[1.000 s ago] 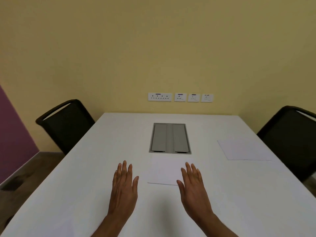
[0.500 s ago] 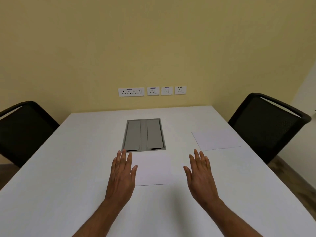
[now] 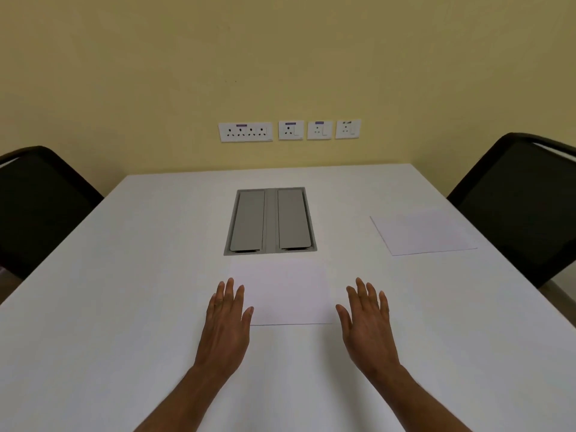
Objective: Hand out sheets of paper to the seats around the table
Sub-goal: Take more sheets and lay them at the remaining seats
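Observation:
A white sheet of paper [image 3: 285, 291] lies flat on the white table [image 3: 124, 275], just in front of the grey cable hatch. My left hand [image 3: 226, 322] is stretched flat with fingers apart, its fingertips over the sheet's left edge. My right hand [image 3: 367, 322] hovers flat and empty just right of the sheet, apart from it. A second white sheet [image 3: 422, 233] lies at the right side of the table, in front of the right black chair [image 3: 520, 207]. Another black chair [image 3: 37, 207] stands at the left side, with no sheet visible before it.
The grey cable hatch [image 3: 270, 221] with two lids is sunk into the table's middle. White wall sockets [image 3: 290, 130] sit on the yellow wall behind the far table edge. Floor shows at the right edge, beside the chair.
The view has swung right and then settled square on the table. My right hand has moved off the near sheet to its right side; my left hand stays at the sheet's left edge.

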`<state>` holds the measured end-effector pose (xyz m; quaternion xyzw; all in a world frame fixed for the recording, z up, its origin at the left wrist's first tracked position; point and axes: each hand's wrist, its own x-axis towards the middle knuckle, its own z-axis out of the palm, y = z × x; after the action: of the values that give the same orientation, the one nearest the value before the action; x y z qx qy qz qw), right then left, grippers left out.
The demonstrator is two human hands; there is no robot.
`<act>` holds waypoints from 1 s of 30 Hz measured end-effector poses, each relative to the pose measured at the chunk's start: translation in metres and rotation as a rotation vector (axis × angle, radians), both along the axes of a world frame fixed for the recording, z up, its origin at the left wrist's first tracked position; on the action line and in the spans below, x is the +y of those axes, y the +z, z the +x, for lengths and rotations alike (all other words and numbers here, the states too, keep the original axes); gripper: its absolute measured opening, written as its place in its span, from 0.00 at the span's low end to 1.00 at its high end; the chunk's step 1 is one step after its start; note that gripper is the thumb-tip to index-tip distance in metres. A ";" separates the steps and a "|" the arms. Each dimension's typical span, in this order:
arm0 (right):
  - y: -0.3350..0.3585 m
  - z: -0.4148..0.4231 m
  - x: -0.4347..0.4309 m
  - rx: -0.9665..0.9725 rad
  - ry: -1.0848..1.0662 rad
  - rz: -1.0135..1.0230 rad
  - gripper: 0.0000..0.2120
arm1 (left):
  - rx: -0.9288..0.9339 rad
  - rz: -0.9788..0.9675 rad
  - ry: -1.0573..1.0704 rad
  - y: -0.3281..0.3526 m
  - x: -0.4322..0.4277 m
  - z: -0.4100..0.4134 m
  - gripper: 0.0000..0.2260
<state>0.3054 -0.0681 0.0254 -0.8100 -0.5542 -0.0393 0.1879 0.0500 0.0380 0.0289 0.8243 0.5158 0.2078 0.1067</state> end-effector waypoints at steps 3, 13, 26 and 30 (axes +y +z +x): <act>-0.020 -0.002 0.015 0.004 -0.002 -0.060 0.23 | 0.041 -0.059 0.014 -0.024 0.010 -0.006 0.37; -0.071 -0.014 0.046 0.193 -0.151 -0.003 0.17 | 0.006 -0.251 0.213 -0.075 0.035 -0.012 0.25; -0.085 -0.021 0.077 0.567 -0.312 0.041 0.23 | -0.013 -0.222 0.205 -0.107 0.042 -0.018 0.24; -0.083 -0.026 0.082 0.692 -0.364 0.095 0.23 | -0.043 -0.223 0.208 -0.108 0.042 -0.018 0.24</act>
<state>0.2796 0.0143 -0.0572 -0.8507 -0.3031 0.1778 0.3908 0.0318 0.0802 -0.0793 0.7448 0.6158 0.1771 0.1864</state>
